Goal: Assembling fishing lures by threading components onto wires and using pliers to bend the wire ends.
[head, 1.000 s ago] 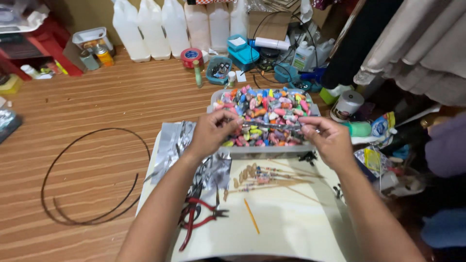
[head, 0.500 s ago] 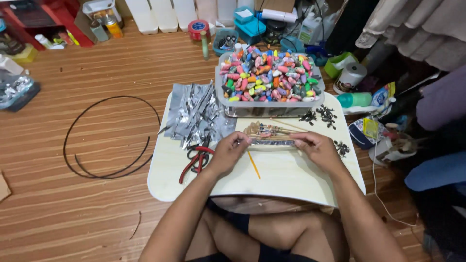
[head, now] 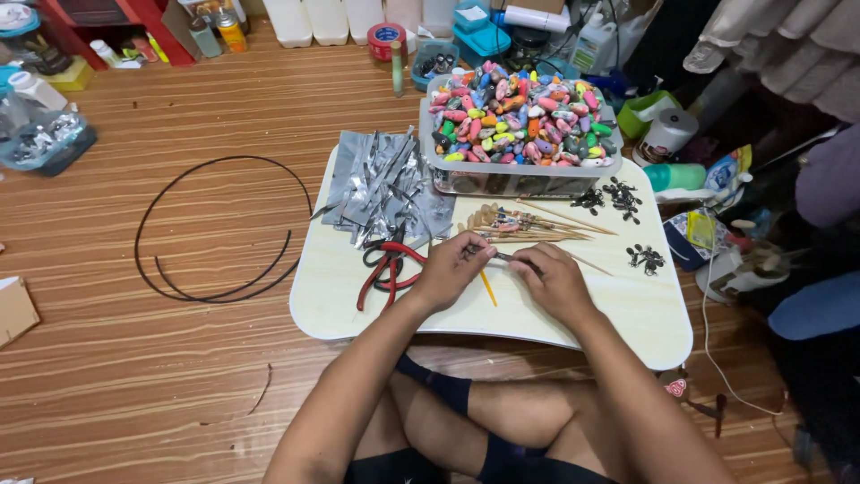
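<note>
While the left hand (head: 452, 269) and right hand (head: 553, 280) pinch either end of a thin stick (head: 503, 257) low over the lap table (head: 627, 314), red pliers (head: 387, 266) and the bead tub (head: 524, 175) sit within easy reach

Whatever the left hand (head: 452, 269) and right hand (head: 554, 280) pinch between them is mostly covered by the fingers (head: 479, 258); only a thin dark sliver shows, too small to identify. The small black pieces (head: 620, 195) right of centre are too tiny to make out. The white jugs (head: 309, 18) and red shelf (head: 107, 22) are cut off by the top edge. The clear tub's (head: 524, 175) lower contents are buried under the coloured pieces.
</note>
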